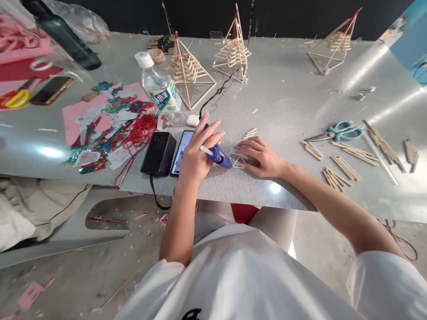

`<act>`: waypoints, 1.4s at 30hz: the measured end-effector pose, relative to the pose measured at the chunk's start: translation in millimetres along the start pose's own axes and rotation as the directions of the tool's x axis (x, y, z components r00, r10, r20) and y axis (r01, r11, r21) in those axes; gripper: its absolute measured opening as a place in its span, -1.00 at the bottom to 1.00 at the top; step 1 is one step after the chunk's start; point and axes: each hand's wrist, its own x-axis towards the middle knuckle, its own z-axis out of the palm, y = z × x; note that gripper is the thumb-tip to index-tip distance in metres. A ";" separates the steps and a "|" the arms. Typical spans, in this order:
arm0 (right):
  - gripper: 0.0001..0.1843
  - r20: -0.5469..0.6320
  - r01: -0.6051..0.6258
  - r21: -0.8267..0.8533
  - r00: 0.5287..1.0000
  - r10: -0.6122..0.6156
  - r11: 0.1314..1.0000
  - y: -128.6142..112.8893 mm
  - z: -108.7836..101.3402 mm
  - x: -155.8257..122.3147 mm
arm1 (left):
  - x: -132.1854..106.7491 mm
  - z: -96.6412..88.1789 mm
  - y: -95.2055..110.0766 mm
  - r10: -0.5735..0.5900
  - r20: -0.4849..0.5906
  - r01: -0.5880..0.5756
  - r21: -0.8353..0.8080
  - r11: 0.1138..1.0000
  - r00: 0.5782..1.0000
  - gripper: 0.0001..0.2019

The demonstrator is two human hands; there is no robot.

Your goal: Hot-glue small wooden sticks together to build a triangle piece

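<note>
My left hand (196, 155) is wrapped round a blue hot glue gun (218, 155), and a white glue stick pokes out of its back end. The gun's nozzle points down right, close to a small triangle of thin wooden sticks (237, 162) on the table. My right hand (262, 158) rests on the table, its thumb and fingertips at the right side of that triangle, steadying it. A few short wooden sticks (250, 133) lie just beyond my right fingers. Whether the nozzle touches the triangle I cannot tell.
Stick pyramids (190, 73) stand at the back. A phone (182, 151), black power box (159, 153) and water bottle (160, 84) are left of my hands, beside red string (143, 131) and scraps. Scissors (338, 131) and stick bundles (346, 168) lie right.
</note>
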 end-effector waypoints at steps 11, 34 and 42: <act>-0.62 0.012 -0.016 -0.016 1.000 0.016 1.000 -5.9 -1.3 1.4 | 0.7 6.2 5.0 0.020 0.005 -0.020 0.075 0.997 1.000 -0.52; -0.66 0.038 -0.073 -0.004 0.997 0.073 0.997 -7.0 -5.1 1.8 | 4.8 0.6 22.3 -0.108 0.128 0.107 0.015 0.994 0.986 -0.57; -0.68 0.090 -0.097 -0.014 0.991 0.098 0.995 -8.3 -5.6 3.6 | 0.2 7.0 13.5 -0.126 0.057 0.132 -0.129 0.983 0.990 -0.58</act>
